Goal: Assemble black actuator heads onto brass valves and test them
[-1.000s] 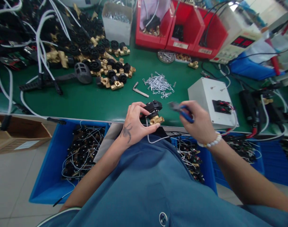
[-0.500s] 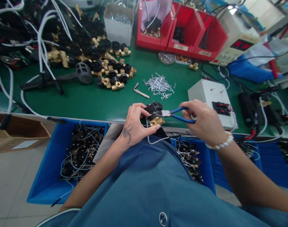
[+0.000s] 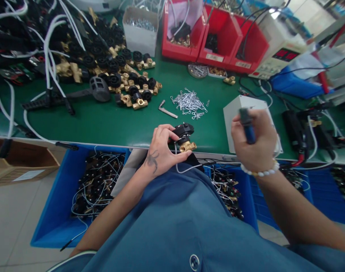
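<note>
Pinching black-capped brass valve (image 3: 186, 138) at worktop's (image 3: 127, 132) near edge: left hand (image 3: 162, 146), thumb low, valve cap uppermost, axis roughly upright. Right hand (image 3: 259, 145) wrapped round blurred blue-handled pliers (image 3: 249, 130), by pale box (image 3: 230, 126); valve lies well off to its left. Left nearer, touching.

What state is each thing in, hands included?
Left hand: pinching the valve
Valve: held, black part uppermost
Right hand: closed on pliers
Pliers: held apart from the valve, jaws too blurred to read
Metal clips: loosely heaped
L-shaped tool: lying unheld
Red display: lit, digits blurred
Red bins: open
Carton: open, metal pieces inside
</note>
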`<action>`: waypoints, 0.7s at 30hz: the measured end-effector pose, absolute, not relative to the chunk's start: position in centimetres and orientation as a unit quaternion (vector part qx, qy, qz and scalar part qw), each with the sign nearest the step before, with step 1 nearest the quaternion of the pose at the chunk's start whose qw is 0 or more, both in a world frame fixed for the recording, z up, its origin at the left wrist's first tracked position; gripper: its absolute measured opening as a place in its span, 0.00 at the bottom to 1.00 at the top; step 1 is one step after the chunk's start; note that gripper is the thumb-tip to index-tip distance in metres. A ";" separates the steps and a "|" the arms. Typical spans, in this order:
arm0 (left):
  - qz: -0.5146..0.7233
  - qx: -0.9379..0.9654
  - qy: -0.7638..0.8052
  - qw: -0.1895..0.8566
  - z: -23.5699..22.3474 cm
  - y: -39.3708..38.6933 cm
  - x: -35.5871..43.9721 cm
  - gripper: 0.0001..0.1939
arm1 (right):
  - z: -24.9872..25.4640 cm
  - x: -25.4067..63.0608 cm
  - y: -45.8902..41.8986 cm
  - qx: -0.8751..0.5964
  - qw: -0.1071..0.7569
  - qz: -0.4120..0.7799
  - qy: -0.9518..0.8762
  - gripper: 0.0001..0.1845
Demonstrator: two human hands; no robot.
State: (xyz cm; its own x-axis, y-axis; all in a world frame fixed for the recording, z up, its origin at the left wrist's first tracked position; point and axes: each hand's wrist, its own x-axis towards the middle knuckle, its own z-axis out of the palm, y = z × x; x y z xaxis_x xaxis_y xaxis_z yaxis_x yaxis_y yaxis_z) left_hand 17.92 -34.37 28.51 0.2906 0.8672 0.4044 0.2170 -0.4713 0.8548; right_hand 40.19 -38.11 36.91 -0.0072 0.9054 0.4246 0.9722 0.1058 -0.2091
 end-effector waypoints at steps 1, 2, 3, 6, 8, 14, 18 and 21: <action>0.464 0.722 0.376 0.350 28.5 -34.4 17.9 0.21 | 36.8 40.1 -38.1 -0.665 0.185 -0.055 -0.722 0.09; 0.465 0.722 0.377 0.347 28.5 -34.4 17.9 0.21 | 36.7 40.1 -38.0 -0.657 0.131 -0.033 -0.742 0.08; 0.466 0.722 0.378 0.344 28.4 -34.4 17.9 0.21 | 36.8 40.0 -38.0 -0.645 0.093 -0.015 -0.758 0.08; 0.468 0.726 0.377 0.335 28.4 -34.5 18.0 0.22 | 37.5 39.9 -37.9 -0.632 0.139 -0.008 -0.762 0.09; 0.469 0.728 0.374 0.332 28.3 -34.5 18.1 0.21 | 37.9 39.9 -38.0 -0.652 0.243 -0.049 -0.717 0.10; 0.479 0.729 0.372 0.317 28.3 -34.6 18.3 0.22 | 37.8 40.0 -37.9 -0.650 0.031 0.011 -0.759 0.09; 0.481 0.728 0.373 0.314 28.3 -34.6 18.4 0.22 | 38.4 39.8 -38.2 -0.664 0.164 -0.029 -0.729 0.11; 0.485 0.726 0.373 0.314 28.2 -34.6 18.4 0.21 | 38.0 39.5 -38.3 -0.681 0.160 -0.035 -0.714 0.08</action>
State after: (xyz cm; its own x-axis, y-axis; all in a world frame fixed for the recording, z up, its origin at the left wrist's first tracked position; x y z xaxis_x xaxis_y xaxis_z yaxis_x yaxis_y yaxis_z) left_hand 18.39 -34.59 28.24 0.2505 0.8464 0.4700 0.2368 -0.5243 0.8179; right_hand 39.49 -38.26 37.97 -0.0215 0.9611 0.2754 0.9833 0.0701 -0.1678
